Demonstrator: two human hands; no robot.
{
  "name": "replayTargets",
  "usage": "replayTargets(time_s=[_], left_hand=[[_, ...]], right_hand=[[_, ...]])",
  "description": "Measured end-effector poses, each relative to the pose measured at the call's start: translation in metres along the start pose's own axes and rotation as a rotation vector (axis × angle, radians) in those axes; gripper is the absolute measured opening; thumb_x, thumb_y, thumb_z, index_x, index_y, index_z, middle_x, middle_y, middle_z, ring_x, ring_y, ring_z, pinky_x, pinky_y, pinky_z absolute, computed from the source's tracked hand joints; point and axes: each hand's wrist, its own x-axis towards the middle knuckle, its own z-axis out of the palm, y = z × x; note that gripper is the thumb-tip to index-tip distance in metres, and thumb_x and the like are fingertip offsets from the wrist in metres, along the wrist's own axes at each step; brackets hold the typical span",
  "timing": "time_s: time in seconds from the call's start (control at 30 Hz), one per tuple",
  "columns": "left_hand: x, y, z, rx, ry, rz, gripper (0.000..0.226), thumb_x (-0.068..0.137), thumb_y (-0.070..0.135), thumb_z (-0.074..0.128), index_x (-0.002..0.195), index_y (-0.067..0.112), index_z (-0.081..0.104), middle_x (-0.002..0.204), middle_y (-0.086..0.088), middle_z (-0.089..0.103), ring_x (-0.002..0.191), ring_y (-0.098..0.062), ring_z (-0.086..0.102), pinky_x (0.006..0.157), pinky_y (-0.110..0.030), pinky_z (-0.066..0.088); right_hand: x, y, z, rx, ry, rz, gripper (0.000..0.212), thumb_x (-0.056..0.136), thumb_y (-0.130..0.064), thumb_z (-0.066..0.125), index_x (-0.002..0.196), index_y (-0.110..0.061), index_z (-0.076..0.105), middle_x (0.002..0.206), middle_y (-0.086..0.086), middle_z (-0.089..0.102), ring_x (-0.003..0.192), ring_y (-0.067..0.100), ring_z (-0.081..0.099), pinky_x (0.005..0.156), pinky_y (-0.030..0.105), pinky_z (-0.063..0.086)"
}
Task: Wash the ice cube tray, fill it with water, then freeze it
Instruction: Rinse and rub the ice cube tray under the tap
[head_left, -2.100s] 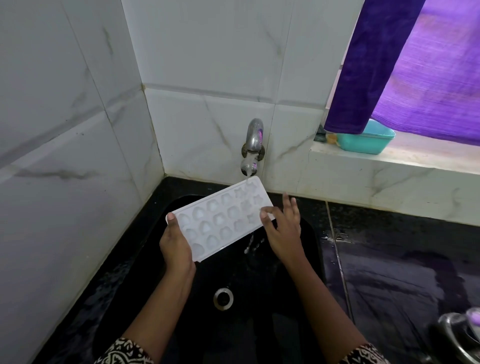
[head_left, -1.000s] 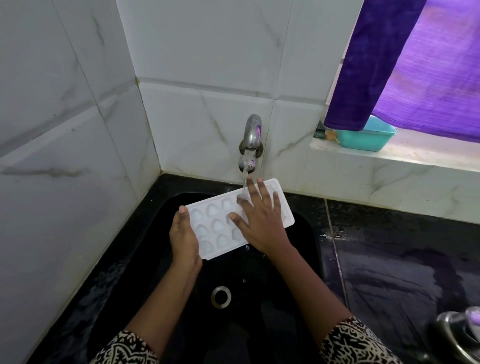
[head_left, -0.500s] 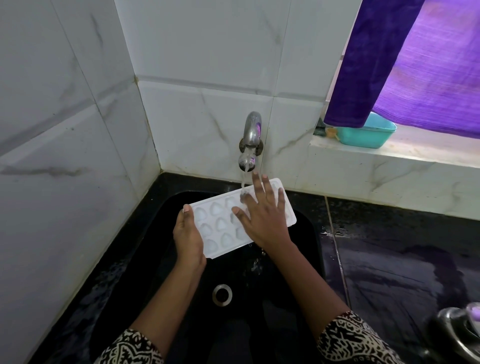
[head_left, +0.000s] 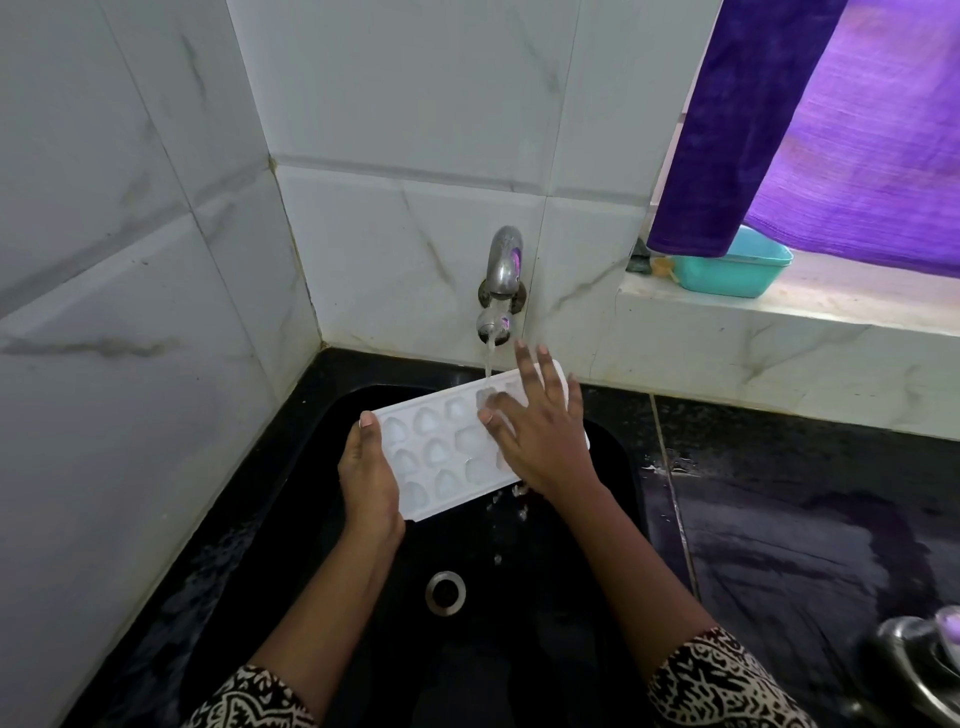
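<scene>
In the head view, a white ice cube tray (head_left: 447, 457) is held over the far half of a black sink (head_left: 311, 545), directly beneath a wall-mounted steel tap (head_left: 501, 270) at the sink's far edge. The tray is turned cavities up, with its long axis running from the near left to the far right. Its left short end is gripped by the left hand (head_left: 370, 478), the thumb being laid on the top rim at the far left corner and the fingers being hidden beneath. The right hand (head_left: 540, 441) is laid flat on the tray's right part, with its fingers spread and straight. A thin stream of water (head_left: 488, 361) is poured from the tap onto the tray's far edge, just beside the right thumb. Drops are shed from the tray's near edge toward the round metal drain (head_left: 445, 593) in the sink's floor. A wet black counter (head_left: 805, 519) is seen along the sink's right edge, and a steel vessel (head_left: 919, 670) is partly shown at its near right corner. A teal plastic tub (head_left: 748, 273) is set on the marble window ledge (head_left: 779, 317), partly covered by a purple curtain (head_left: 779, 130).
</scene>
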Motion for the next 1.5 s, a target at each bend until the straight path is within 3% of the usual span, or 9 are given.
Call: replayTargets(time_s=[0.2,0.37,0.5,0.67,0.83,0.97,1.17,1.33,1.5], left_hand=[[0.003,0.001,0.002,-0.013,0.002,0.008,0.025,0.099,0.049,0.045,0.094,0.034,0.065,0.096,0.004,0.072,0.08,-0.011,0.072,0.06,-0.026,0.056],[0.0,-0.004,0.0,-0.006,0.0,0.011,0.026,0.099,0.049,0.046,0.091,0.035,0.066,0.093,0.007,0.073,0.083,-0.011,0.072,0.063,-0.026,0.056],[0.003,-0.001,0.0,-0.006,0.001,0.015,0.025,0.099,0.05,0.045,0.093,0.036,0.065,0.096,0.005,0.072,0.083,-0.012,0.072,0.063,-0.028,0.056],[0.002,-0.006,-0.001,-0.002,-0.013,0.012,0.025,0.099,0.049,0.046,0.093,0.035,0.066,0.096,0.007,0.073,0.083,-0.01,0.072,0.065,-0.028,0.056],[0.003,-0.002,-0.001,-0.022,0.003,0.019,0.026,0.1,0.047,0.045,0.093,0.034,0.066,0.092,0.007,0.073,0.08,-0.009,0.072,0.06,-0.023,0.056],[0.007,-0.001,-0.006,-0.043,0.026,0.014,0.025,0.099,0.049,0.045,0.091,0.038,0.065,0.091,0.011,0.071,0.074,-0.003,0.071,0.054,-0.018,0.053],[0.011,-0.001,0.0,-0.072,0.04,-0.026,0.025,0.098,0.052,0.047,0.093,0.037,0.065,0.095,0.007,0.072,0.08,-0.012,0.072,0.059,-0.027,0.056],[0.009,-0.002,0.006,-0.083,0.027,-0.009,0.028,0.099,0.049,0.046,0.093,0.032,0.067,0.088,0.007,0.075,0.076,-0.012,0.073,0.054,-0.025,0.056],[0.01,0.001,0.005,-0.105,0.065,-0.005,0.026,0.099,0.048,0.047,0.089,0.035,0.067,0.084,0.009,0.073,0.071,-0.007,0.072,0.05,-0.021,0.054]], right_hand=[[-0.002,-0.01,0.005,0.013,-0.058,-0.027,0.05,0.094,-0.058,0.031,0.125,-0.026,0.055,0.158,-0.007,-0.011,0.141,0.01,-0.022,0.114,0.049,-0.007],[0.0,-0.004,-0.001,-0.005,-0.03,0.027,0.046,0.095,-0.056,0.031,0.119,-0.029,0.058,0.159,-0.003,-0.005,0.146,0.017,-0.012,0.114,0.049,-0.005],[-0.002,-0.009,0.006,0.021,-0.102,-0.033,0.052,0.094,-0.059,0.029,0.129,-0.028,0.051,0.153,-0.011,-0.02,0.14,0.01,-0.025,0.113,0.049,-0.01],[0.002,-0.004,0.001,0.012,-0.056,0.046,0.044,0.096,-0.054,0.031,0.118,-0.028,0.059,0.16,-0.003,-0.004,0.146,0.017,-0.011,0.114,0.049,-0.006],[-0.007,-0.011,0.006,0.064,-0.176,0.018,0.057,0.094,-0.059,0.026,0.141,-0.029,0.038,0.159,-0.006,-0.012,0.139,0.007,-0.026,0.114,0.05,-0.01],[-0.022,0.006,-0.004,0.139,-0.043,0.098,0.042,0.095,-0.052,0.039,0.128,-0.031,0.054,0.16,-0.004,-0.004,0.137,0.005,-0.023,0.114,0.047,-0.006],[-0.025,0.006,-0.004,0.15,0.007,0.076,0.035,0.093,-0.044,0.05,0.122,-0.026,0.059,0.16,0.0,0.003,0.141,0.011,-0.014,0.114,0.051,0.001],[-0.01,-0.007,0.005,0.069,-0.08,0.095,0.037,0.094,-0.051,0.043,0.114,-0.026,0.06,0.16,0.0,-0.002,0.146,0.018,-0.012,0.114,0.052,-0.001],[-0.011,-0.004,0.008,0.042,-0.105,0.012,0.039,0.093,-0.055,0.039,0.116,-0.03,0.059,0.158,-0.007,-0.008,0.143,0.012,-0.019,0.113,0.051,-0.004]])
